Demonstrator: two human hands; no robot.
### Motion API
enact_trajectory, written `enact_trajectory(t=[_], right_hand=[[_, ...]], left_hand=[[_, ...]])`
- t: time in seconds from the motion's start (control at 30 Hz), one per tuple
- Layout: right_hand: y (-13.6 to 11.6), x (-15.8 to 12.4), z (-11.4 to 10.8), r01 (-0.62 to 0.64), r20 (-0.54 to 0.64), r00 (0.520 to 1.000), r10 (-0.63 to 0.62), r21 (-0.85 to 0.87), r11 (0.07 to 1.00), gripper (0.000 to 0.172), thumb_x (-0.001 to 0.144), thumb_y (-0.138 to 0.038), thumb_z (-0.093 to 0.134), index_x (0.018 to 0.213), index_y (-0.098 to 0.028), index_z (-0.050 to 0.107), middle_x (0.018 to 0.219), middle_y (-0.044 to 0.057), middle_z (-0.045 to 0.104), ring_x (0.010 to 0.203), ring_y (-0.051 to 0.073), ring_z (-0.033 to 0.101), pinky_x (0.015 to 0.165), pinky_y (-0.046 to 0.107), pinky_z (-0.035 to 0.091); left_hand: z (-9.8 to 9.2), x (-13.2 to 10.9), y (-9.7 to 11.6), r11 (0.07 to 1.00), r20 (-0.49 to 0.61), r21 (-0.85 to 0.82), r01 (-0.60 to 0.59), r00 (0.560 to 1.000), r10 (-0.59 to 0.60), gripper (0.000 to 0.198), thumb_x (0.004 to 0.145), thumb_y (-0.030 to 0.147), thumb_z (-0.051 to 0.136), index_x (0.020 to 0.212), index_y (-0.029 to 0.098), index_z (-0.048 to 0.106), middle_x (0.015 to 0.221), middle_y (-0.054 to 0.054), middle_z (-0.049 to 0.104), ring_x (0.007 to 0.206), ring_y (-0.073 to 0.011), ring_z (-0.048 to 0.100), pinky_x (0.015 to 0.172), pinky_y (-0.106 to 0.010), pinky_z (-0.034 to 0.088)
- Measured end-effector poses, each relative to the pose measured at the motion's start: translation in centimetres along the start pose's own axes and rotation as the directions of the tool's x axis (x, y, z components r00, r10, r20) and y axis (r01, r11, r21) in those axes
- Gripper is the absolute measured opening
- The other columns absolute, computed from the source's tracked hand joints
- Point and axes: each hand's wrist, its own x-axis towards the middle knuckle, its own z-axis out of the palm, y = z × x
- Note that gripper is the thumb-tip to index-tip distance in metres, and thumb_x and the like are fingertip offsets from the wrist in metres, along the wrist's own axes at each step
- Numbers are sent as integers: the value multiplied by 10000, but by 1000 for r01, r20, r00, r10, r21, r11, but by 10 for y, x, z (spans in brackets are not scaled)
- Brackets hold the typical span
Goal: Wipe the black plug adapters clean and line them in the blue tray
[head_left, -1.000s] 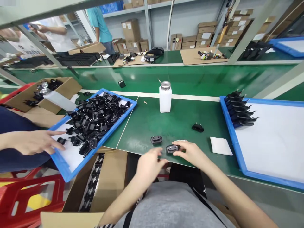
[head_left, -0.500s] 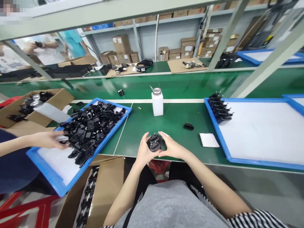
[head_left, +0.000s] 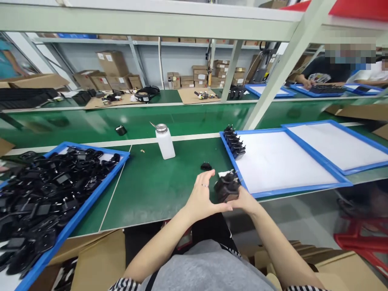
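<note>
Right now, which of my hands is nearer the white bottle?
Left. Your left hand is in front of the white bottle, slightly right; your right hand is farther right, touching black plugs.

Left tray [head_left: 96, 196] and right tray [head_left: 281, 161] on the workbench [head_left: 145, 190], dispenser bottle [head_left: 165, 143] between them.
Piled plug adapters [head_left: 51, 190] lie in the left tray, with a cardboard box [head_left: 100, 258] below the bench's near edge; a row of adapters [head_left: 234, 141] lines the right tray's left side, another tray [head_left: 336, 141] to its right. A single adapter [head_left: 206, 166] lies right of the bottle and nearer; before it, the left hand [head_left: 201, 200] is left of the adapter stack [head_left: 227, 188] in the right hand [head_left: 245, 200].
</note>
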Motion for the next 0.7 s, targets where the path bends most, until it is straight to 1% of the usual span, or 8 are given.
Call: enact_trajectory(t=[0.07, 0.13, 0.2, 0.3, 0.37, 0.47, 0.6, 0.7], right_hand=[[5, 3, -35, -21, -217, 976, 9, -54, 998, 644, 430, -481, 678, 929, -158, 428, 883, 110, 583, 834, 270, 555, 766, 436, 415], [8, 11, -71, 3, -421, 905, -68, -154, 988, 650, 448, -479, 670, 953, -178, 393, 961, 122, 556, 872, 274, 542, 784, 447, 405], [8, 22, -99, 14, -477, 866, -154, -284, 959, 688, 454, -462, 668, 996, -185, 349, 1053, 139, 501, 938, 277, 507, 802, 449, 395], [7, 36, -120, 17, -349, 914, -207, -476, 879, 683, 462, -422, 667, 1009, -169, 346, 1108, 156, 451, 1017, 285, 443, 853, 442, 351], [4, 42, -122, 18, -223, 962, -161, -534, 845, 629, 512, -384, 641, 1024, -162, 351, 1092, 148, 467, 1008, 277, 448, 860, 431, 346], [0, 49, -120, 27, -98, 990, -97, -554, 832, 629, 569, -330, 592, 1103, -159, 308, 1084, 131, 482, 984, 258, 466, 847, 411, 363], [0, 59, -120, 30, -86, 991, -101, -596, 802, 765, 545, -265, 590, 1198, -143, 210, 1158, 134, 426, 1032, 242, 428, 875, 387, 343], [4, 65, -121, -60, -161, 984, -83, -721, 690, 774, 542, -264, 602, 1212, -152, 230, 1201, 120, 390, 1086, 250, 373, 907, 410, 295]], left_hand=[[1, -1, -7, 1000, -3, 18, -5, 1000, 5, 667, 588, 383, 609, 1134, 149, 305, 1150, -111, 383, 1097, -209, 325, 925, -377, 290], [0, -7, -21, 998, 0, 37, 59, 998, -59, 454, 670, 332, 540, 1064, 169, 385, 1116, -88, 426, 1072, -189, 364, 912, -363, 307], [-2, -16, -36, 991, -2, 48, 128, 992, -128, 287, 717, 292, 482, 979, 180, 447, 1064, -68, 470, 1023, -170, 416, 889, -348, 330], [-3, -28, -54, 979, -1, 64, 193, 981, -193, 183, 738, 269, 446, 893, 182, 492, 979, -49, 520, 947, -156, 468, 849, -331, 359], [-3, -33, -59, 974, 15, 70, 213, 976, -215, 149, 742, 265, 439, 844, 182, 508, 915, -37, 546, 891, -150, 492, 814, -320, 379], [-1, -36, -62, 974, 41, 92, 207, 977, -212, 126, 746, 265, 435, 796, 186, 520, 854, -22, 566, 841, -147, 505, 779, -314, 390], [4, -37, -65, 973, 23, 163, 166, 985, -172, 128, 745, 270, 440, 776, 191, 535, 837, -20, 573, 830, -160, 503, 786, -340, 379], [7, -36, -65, 963, 13, 217, 159, 986, -166, 131, 747, 265, 436, 767, 190, 541, 830, -19, 573, 824, -164, 502, 785, -351, 376]])
